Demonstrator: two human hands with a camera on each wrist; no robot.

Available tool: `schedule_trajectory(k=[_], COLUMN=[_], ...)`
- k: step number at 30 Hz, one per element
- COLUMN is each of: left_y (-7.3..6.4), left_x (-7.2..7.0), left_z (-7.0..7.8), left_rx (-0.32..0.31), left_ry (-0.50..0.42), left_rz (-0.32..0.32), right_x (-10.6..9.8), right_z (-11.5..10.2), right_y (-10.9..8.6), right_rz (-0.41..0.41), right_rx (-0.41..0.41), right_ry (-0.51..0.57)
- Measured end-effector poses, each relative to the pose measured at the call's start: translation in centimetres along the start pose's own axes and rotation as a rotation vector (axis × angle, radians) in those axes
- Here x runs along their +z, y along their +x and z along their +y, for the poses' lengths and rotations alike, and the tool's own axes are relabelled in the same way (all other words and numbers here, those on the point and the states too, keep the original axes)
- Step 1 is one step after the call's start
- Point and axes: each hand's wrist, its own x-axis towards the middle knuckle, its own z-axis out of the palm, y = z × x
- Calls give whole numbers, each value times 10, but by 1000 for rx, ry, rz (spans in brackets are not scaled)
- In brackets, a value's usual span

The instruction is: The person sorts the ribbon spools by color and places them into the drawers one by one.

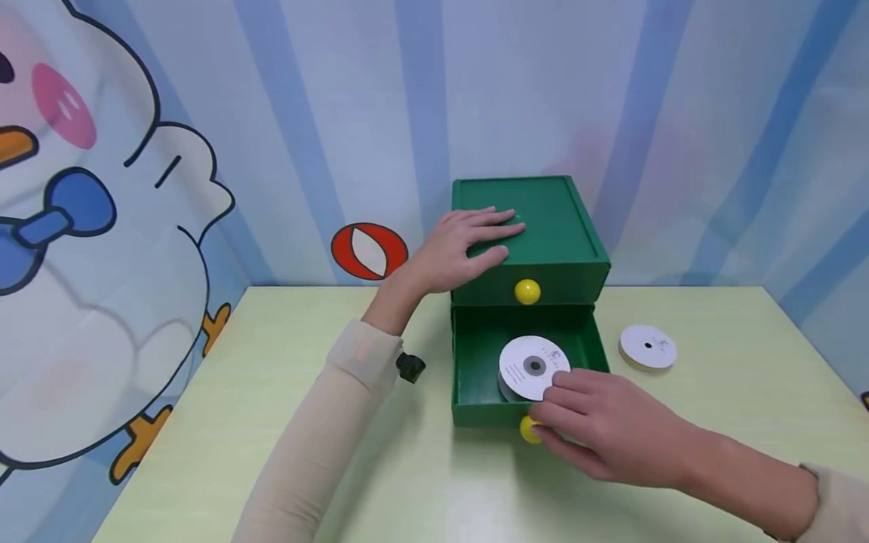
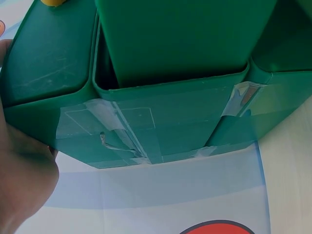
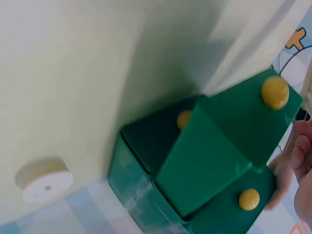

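Note:
A green drawer cabinet (image 1: 577, 277) stands against the backdrop, its middle drawer (image 1: 483, 416) pulled out. My left hand (image 1: 468, 245) rests on the cabinet's top, fingers spread. In the drawer lies a white-faced ribbon spool (image 1: 519, 373) with a grey hub. My right hand (image 1: 607, 430) is at the drawer's front, fingers bent beside the yellow knob (image 1: 527, 431). The right wrist view shows a gap between those fingers and the drawer's knob (image 3: 275, 92). From the head, the right fingers cover part of the spool's edge. Nothing is visible in their grip.
A second ribbon spool (image 1: 648, 347) lies on the pale table (image 1: 339, 467), right of the cabinet. The top drawer, with its yellow knob (image 1: 527, 292), is closed. The bottom drawer's knob (image 3: 184, 119) shows only in the right wrist view. A cartoon-printed backdrop (image 1: 366, 136) hangs behind.

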Motion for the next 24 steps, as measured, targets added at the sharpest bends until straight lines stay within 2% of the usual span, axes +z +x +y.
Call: schedule_trajectory(k=[3, 6, 9, 13, 16, 18, 21, 24], left_y=[-2, -4, -5, -4, -4, -3, -2, -1], left_x=[0, 0, 0, -1, -2, -2, -1, -2], left_z=[-1, -2, -4, -3, -2, -1, 1, 3], left_rx=[-7, -13, -11, -7, -12, -14, -12, -9], left_ry=[-3, -12, -9, -7, -5, 1, 5, -5], left_rz=[-4, 1, 6, 6, 5, 1, -7, -8], right_x=[6, 11, 15, 20, 25, 28, 31, 32], right_z=[-9, -18, -23, -26, -25, -26, -28, -30], right_y=[-11, -20, -26, -30, -31, -31, -32, -31], right_rz=[-6, -86, -194, -302, -322, -312, -288, -276], right_rx=[19, 126, 321, 647, 859, 975, 1092, 1166], right_ry=[68, 187, 397, 829, 1158, 1323, 1479, 1524])
